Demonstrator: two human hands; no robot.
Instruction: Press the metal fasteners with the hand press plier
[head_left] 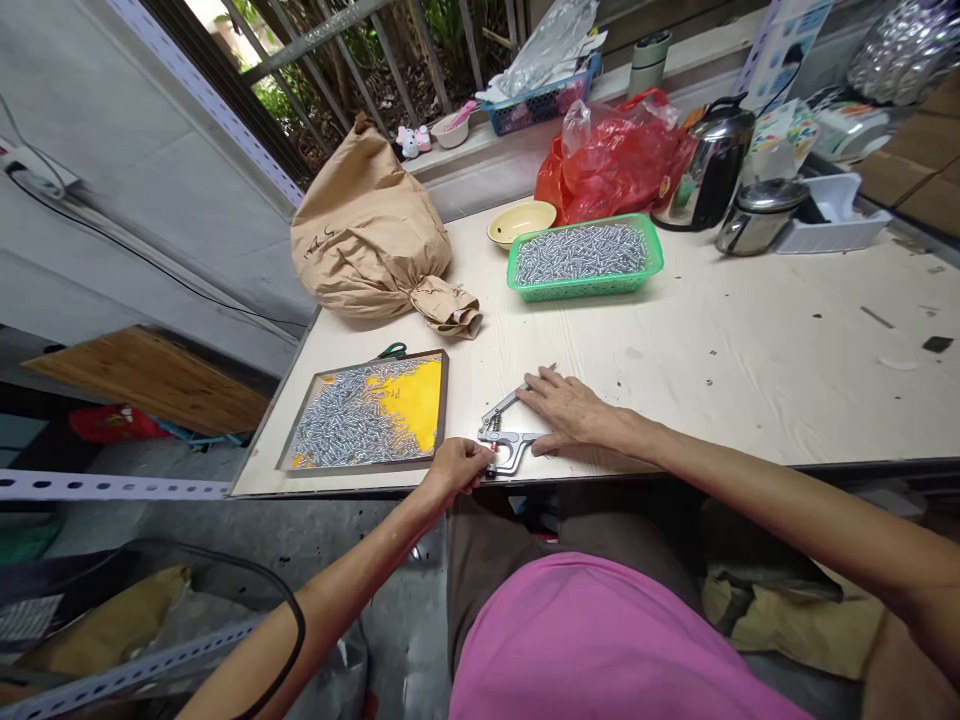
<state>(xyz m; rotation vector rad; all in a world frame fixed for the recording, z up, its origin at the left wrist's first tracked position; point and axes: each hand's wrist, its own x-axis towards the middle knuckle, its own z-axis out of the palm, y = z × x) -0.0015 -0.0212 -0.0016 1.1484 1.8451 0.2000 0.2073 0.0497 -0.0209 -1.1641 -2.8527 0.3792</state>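
Note:
A grey metal hand press [516, 440] with a C-shaped jaw, a spring and a raised lever lies near the table's front edge. My right hand [564, 408] is over its handle end, fingers across the lever and thumb against the lower frame. At the jaw, my left hand [461, 466] is closed in a pinch. A small red spot shows by its fingertips, but what they hold is too small to make out. Left of the press, a shallow tray [444, 405] with a yellow bottom carries many small silvery metal pieces [349, 420].
A green basket [585, 290] full of similar metal pieces stands farther back, beside a cream bowl [521, 222]. Behind the tray are green-handled scissors [393, 350] and a tied brown paper sack [367, 230]. A red plastic bag [615, 160] and a kettle [712, 165] stand at the back.

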